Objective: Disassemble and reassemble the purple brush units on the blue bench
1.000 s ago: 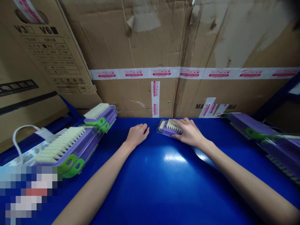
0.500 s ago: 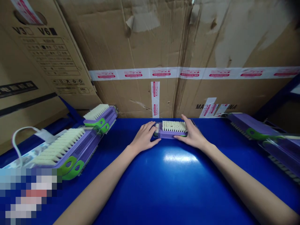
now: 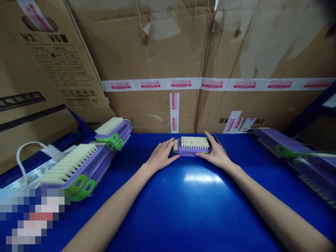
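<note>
Counter [image 3: 162, 210]: glossy blue, with a whitish glare.
Back-edge brush pack [image 3: 187, 151]: purple body, cream bristles in rows, green at one end.
Left-edge brush packs [image 3: 97, 162]: purple with dark slatted stripes, cream bristles, bright green handles.
Right-edge brush packs [image 3: 275, 137]: purple, green patches, pale bristles.
Cardboard [image 3: 126, 45] behind the back edge: brown, paler torn patches.
Tape [image 3: 162, 84]: white, repeating red marks.
Left carton [image 3: 15, 70]: tan, black lettering and ruled lines.
Cable [image 3: 34, 142]: white.

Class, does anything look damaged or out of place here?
Yes: the cardboard behind the blue table looks damaged, torn in pale patches, with a small flap curling loose near the top.
</note>
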Demonstrator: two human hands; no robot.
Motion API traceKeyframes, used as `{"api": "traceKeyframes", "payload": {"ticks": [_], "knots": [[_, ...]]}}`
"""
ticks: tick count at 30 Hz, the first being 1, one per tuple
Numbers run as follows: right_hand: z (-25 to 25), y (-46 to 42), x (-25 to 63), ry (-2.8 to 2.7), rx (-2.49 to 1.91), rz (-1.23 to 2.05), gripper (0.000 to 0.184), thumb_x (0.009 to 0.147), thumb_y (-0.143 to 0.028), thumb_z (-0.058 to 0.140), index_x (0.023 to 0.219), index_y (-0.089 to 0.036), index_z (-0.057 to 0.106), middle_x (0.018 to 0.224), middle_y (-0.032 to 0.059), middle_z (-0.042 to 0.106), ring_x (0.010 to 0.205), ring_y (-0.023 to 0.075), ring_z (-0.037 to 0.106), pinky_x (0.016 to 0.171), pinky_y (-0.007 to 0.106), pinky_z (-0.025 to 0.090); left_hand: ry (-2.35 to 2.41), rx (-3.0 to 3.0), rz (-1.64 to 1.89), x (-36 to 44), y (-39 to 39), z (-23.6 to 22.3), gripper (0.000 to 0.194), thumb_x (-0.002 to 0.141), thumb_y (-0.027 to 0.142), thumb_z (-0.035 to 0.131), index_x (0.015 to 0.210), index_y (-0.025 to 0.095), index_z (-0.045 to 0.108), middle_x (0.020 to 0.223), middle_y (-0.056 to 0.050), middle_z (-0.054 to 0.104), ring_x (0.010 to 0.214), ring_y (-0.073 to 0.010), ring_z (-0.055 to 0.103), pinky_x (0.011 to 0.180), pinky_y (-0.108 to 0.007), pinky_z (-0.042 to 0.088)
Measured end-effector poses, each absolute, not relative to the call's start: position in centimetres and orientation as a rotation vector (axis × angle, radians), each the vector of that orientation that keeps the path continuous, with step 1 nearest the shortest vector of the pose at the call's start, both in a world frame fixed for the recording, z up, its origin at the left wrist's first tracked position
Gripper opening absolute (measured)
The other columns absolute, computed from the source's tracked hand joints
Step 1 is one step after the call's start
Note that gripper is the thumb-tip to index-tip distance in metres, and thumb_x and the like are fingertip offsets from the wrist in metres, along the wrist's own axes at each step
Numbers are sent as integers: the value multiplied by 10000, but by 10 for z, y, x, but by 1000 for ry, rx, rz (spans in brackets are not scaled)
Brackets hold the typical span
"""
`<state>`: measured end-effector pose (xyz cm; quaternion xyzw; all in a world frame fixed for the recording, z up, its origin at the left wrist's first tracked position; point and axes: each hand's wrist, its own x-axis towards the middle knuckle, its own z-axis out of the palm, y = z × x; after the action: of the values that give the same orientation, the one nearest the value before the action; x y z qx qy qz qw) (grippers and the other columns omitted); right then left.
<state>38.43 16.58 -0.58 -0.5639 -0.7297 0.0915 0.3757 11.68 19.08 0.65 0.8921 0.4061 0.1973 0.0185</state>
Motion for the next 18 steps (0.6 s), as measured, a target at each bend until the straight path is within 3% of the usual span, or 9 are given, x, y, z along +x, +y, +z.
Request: {"api": "traceKeyframes", "payload": {"ticks": [9,18], "knots": [[-8,160,376,-2033,-1101,-110,917,752,-440,681,1476,-227,159,1357,161,443,1242,302,439,1015,503,403,1176,2873,870,114,196,1,762,802,478,613,1399,171,254,1448,-189,328,1337,-314,319,1046,-478,326],[-6,160,371,-2095,-1068,-324,889,796,-368,639,1486,-209,101,1315,190,448,1199,323,445,970,515,429,1126,2945,985,115,197,-1,843,750,441,685,1400,157,229,1268,-181,469,1158,-334,466,934,-479,415]]}}
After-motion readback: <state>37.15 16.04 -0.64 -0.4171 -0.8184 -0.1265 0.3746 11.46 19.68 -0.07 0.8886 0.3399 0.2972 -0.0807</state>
